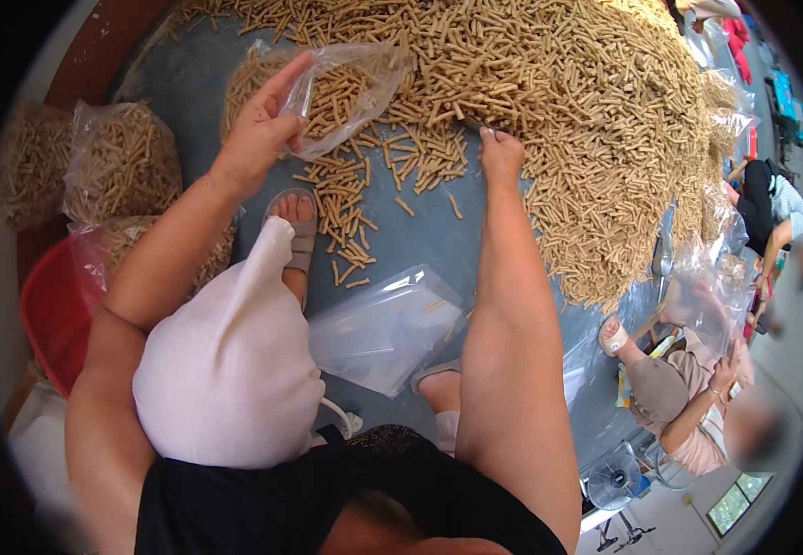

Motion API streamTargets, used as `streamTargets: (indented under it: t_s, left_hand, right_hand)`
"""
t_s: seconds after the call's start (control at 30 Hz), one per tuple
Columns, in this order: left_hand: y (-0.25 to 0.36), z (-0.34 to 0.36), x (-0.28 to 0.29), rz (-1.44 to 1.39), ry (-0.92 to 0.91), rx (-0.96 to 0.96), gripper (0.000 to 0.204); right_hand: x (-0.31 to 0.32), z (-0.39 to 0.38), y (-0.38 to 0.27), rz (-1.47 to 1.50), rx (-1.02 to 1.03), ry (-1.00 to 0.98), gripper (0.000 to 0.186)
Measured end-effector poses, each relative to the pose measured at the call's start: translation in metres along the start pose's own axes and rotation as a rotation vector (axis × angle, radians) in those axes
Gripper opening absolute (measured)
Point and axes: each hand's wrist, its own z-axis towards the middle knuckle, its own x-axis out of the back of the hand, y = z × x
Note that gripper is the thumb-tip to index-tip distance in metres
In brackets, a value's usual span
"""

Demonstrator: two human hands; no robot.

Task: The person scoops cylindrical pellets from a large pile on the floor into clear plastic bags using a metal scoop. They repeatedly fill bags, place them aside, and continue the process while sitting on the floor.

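Note:
My left hand [261,139] grips the rim of a clear plastic bag [357,57], index finger stretched along its mouth. The bag's mouth gapes toward the heap, and tan stick-shaped pieces show in and through it. My right hand [501,153] is closed at the near edge of a large heap of these short tan sticks [586,120]. From its fingers a dark scoop [472,123] reaches into the sticks, which hide most of it. Loose sticks [337,199] lie scattered on the grey floor below the bag.
Filled clear bags [124,162] stand at the left, above a red basin [55,310]. Flat plastic bags [388,328] lie between my feet. At the right another person [697,398] handles a clear bag, with a fan [612,476] nearby and others farther back.

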Motion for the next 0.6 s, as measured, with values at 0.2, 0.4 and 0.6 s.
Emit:
streamTargets:
  t_s: [0.2, 0.4, 0.6]
  left_hand:
    - [0.001, -0.002, 0.002, 0.018, -0.055, 0.037, 0.074]
    - [0.0, -0.004, 0.004, -0.001, -0.059, 0.035, 0.073]
    - [-0.004, -0.005, 0.006, -0.022, -0.069, 0.057, 0.073]
  right_hand:
    - [-0.018, -0.035, -0.011, 0.467, -0.13, 0.044, 0.023]
    - [-0.002, -0.067, -0.005, 0.501, -0.11, 0.062, 0.018]
    - [0.02, -0.104, -0.024, 0.507, -0.114, 0.071, 0.015]
